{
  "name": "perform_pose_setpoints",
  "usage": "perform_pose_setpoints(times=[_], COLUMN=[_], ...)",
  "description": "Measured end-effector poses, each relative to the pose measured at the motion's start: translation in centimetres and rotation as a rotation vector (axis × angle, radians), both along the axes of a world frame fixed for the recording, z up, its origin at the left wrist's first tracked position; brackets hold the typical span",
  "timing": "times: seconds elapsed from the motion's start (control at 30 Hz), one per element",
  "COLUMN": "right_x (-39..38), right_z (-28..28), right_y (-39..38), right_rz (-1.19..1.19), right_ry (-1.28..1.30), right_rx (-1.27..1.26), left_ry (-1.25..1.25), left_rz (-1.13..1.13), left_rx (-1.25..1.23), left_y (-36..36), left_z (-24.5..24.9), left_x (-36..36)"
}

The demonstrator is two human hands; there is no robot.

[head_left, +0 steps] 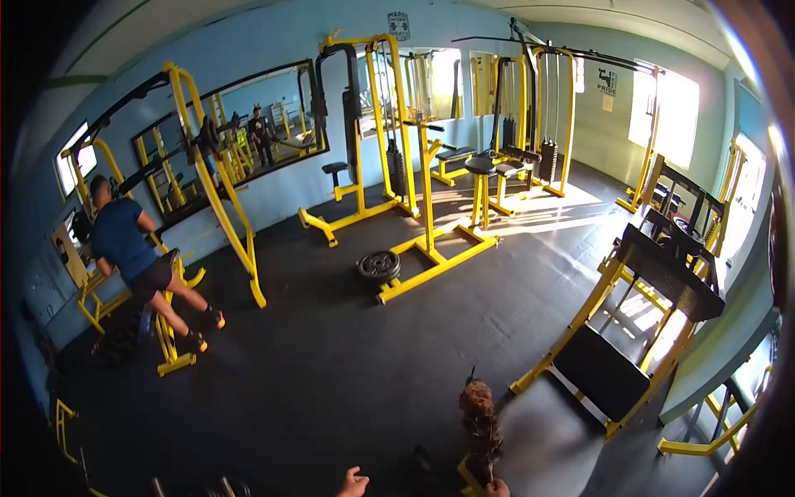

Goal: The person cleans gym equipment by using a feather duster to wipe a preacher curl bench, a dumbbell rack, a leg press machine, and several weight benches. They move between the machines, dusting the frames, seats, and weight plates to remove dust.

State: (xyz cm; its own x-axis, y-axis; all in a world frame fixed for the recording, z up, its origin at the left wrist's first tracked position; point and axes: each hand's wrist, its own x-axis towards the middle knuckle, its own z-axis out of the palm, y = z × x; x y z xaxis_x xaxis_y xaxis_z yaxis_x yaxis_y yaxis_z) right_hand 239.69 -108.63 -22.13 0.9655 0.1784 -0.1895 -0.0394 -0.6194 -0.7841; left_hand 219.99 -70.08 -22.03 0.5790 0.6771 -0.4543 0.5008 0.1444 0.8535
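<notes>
Currently, right hand (498,489) at the bottom edge of view, closed on the handle end of a brown feather duster (480,414). Left hand (354,482) apart from it, fingers loosely bent, nothing seen in it; the duster is the nearest thing on that side. Duster's feathers point up and away from the right hand, above a yellow bar (470,479); contact between the two cannot be told.

Progress: duster in the grip, its feathers seen over dark floor. Nothing on the surrounding surfaces marks what is done or what is left, so no stage can be judged.

Surface: black floor (306,373), matte, with a few scuffs. Sunlight lies in bright streaks at the far right.

Room: a gym. To the right, a yellow-framed machine with a black panel (600,373) set low and a dark pad (671,273) above. Mid-floor, a stack of weight plates (378,265) lies beside a yellow stand (439,273). At left, another person in a dark blue shirt (122,236) leans over a yellow-framed bench. Farther back, cable machines line a blue wall (277,37) with a long black-framed mirror (290,124); greenish wall and a bright window (665,116) beyond.
</notes>
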Motion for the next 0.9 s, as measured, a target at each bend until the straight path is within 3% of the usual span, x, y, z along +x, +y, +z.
perform_pose_setpoints(times=[0.03,0.07,0.13,0.2,0.23,0.33,0.4,0.47,0.5,0.53,0.6,0.7,0.9], right_x=[1.8,4.1,8.1,13.1,15.6,22.7,27.0,30.1,31.3,32.4,34.7,38.5,47.3], right_z=[-8.2,-7.1,-2.7,-1.3,-0.8,1.8,0.7,-0.1,-0.4,-0.7,0.3,0.2,3.4], right_y=[0.1,2.7,6.4,9.4,11.1,15.0,16.7,18.5,19.6,20.7,22.4,26.0,33.2], right_rz=[0.234,0.219,-0.004,-0.018,-0.016,-0.020,-0.070,-0.117,-0.119,-0.120,-0.129,-0.170,-0.372], right_ry=[-0.420,-0.422,-0.030,0.033,0.096,0.258,0.244,0.223,0.192,0.162,0.244,0.294,0.397], right_rx=[-0.209,-0.198,-0.022,-0.002,0.018,-0.073,-0.170,-0.258,-0.178,-0.099,-0.180,-0.241,-0.099], left_ry=[0.030,0.066,0.105,0.332,0.332,0.453,0.340,0.401,0.465,0.462,0.502,0.542,0.624], left_rz=[-0.039,-0.077,-0.153,-0.345,-0.362,-0.191,-0.054,-0.131,-0.193,-0.203,-0.259,-0.349,-0.525], left_rx=[0.004,0.007,0.002,0.162,0.168,0.213,0.053,0.129,0.214,0.207,0.206,0.234,0.275], left_y=[1.2,2.7,5.1,8.7,11.0,16.3,19.2,21.6,22.8,24.0,26.6,32.9,42.9], left_z=[-0.5,-0.4,1.2,2.2,2.5,2.7,2.2,1.4,0.8,0.3,-0.7,-1.3,-0.2], left_x=[2.0,3.8,6.3,9.5,11.5,15.0,17.7,20.7,22.5,24.4,28.1,36.6,55.5])
